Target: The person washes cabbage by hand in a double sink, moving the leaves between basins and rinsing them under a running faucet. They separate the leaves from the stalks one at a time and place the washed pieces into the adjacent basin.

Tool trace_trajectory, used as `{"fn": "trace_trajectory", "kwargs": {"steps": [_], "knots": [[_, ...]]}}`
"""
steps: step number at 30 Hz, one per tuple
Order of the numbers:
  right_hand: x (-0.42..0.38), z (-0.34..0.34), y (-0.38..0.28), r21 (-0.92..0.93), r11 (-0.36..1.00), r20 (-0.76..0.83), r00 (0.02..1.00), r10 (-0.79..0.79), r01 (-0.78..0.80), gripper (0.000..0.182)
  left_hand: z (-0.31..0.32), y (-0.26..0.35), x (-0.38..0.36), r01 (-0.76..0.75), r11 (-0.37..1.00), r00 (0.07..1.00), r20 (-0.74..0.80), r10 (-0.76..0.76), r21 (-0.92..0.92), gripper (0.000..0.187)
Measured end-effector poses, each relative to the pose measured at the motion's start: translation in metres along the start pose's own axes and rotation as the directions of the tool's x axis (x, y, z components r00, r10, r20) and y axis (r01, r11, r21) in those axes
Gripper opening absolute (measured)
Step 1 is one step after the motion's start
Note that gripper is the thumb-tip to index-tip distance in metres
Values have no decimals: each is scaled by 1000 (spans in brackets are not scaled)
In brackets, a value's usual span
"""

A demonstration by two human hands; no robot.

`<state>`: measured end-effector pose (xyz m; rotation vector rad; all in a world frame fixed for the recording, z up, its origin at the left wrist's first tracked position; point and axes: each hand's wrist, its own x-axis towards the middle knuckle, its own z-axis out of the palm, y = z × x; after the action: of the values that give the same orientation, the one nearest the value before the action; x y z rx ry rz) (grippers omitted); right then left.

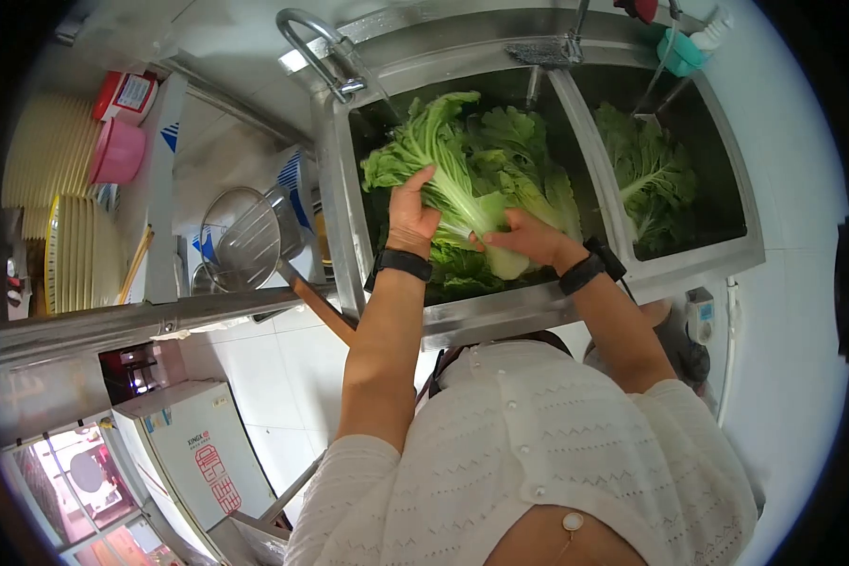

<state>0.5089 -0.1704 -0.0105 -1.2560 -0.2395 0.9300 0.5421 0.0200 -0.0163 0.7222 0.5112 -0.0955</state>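
Over the left basin of a steel sink [590, 156], both hands hold a head of Chinese cabbage [453, 156], its green leaves toward the upper left and its pale stem end toward me. My left hand [412, 212] is closed on its left side. Around the stem end, the fingers of my right hand [530, 238] are closed, partly hidden by the stalks. More leafy cabbage [524, 141] lies in the same basin, behind and below the held head. Large green leaves [646, 179] lie in the right basin.
A curved faucet [304, 21] stands at the left basin's back corner. To the left, a wire strainer [241, 236] with a wooden handle extends toward the sink's front edge. Stacked plates [80, 255] and a pink bowl [118, 151] sit on a shelf. A teal cup [681, 54] hangs at upper right.
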Motion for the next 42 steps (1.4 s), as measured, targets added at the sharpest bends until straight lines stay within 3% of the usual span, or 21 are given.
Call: {"fn": "trace_trajectory", "kwargs": {"steps": [1,9,14,16,17,18,20,21,23,24,26,28,30,31,32,34,35,37,38,40,42], "knots": [[-2,-1,-3,-145,989,-40,999,5,-11,25,-4,2,3,55,998,997,50,-53,-40,23],[0,2,18,-419,898,-191,953,-234,136,21,-5,0,8,52,992,998,37,-48,-118,32],[-5,5,22,-453,885,-240,941,-240,111,19,-24,-7,25,111,994,991,-71,-112,-18,28],[-20,-3,6,-681,730,-302,885,-354,60,19,-26,-2,24,140,983,989,31,-144,116,31],[-33,-7,-7,-631,772,-392,829,-399,74,20,-23,-3,19,151,959,982,70,-173,240,34],[-50,-10,-25,-581,809,-483,762,-432,89,21,-22,0,11,115,894,960,184,-213,433,45],[-85,-30,-47,-616,784,-574,637,-514,77,22,-30,-8,7,70,592,933,157,-323,803,57],[-105,-34,-61,-602,797,-629,587,-510,46,23,-35,-18,11,78,594,928,159,-337,801,57],[-141,-41,-86,-588,808,-699,490,-521,19,23,-57,-46,26,1,151,844,81,-531,988,68],[-157,-45,-96,-590,807,-718,444,-536,20,23,-65,-59,29,1,157,837,85,-540,988,68],[-179,-62,-109,-555,832,-766,396,-507,-9,24,-72,-87,29,-366,-347,784,85,-615,863,68],[-199,-121,-102,-453,885,-834,402,-377,-109,32,-58,-99,9,-442,-474,788,77,-611,761,66],[-204,-184,-70,-643,349,-690,317,-651,-682,45,-53,-107,4,-506,-589,793,72,-605,631,64],[-190,-173,-68,-579,51,-546,340,-765,-814,56,-56,-110,7,-524,-585,773,57,-632,619,62],[-177,-159,-66,-533,-91,-405,348,-845,-841,53,-58,-111,11,-539,-582,754,41,-655,609,60],[-134,-136,-62,-783,-84,-255,441,-860,-616,44,-74,-119,19,-593,-594,745,90,-661,543,56],[-106,-114,-55,-902,78,-316,526,-789,-425,43,-79,-120,21,-646,-606,729,138,-671,465,52],[-55,-92,-23,-904,329,-394,826,-402,-271,41,-75,-113,24,-637,-578,688,38,-725,511,47],[-31,-105,12,-957,138,-285,912,-295,-254,48,-74,-110,25,-616,-554,640,-54,-766,560,42],[9,-98,32,-893,186,-404,912,74,-410,65,-84,-105,19,-651,-554,665,38,-746,519,30],[38,-115,101,-860,138,-484,871,86,-491,67,-84,-96,4,-674,-564,690,134,-711,478,21]]}}
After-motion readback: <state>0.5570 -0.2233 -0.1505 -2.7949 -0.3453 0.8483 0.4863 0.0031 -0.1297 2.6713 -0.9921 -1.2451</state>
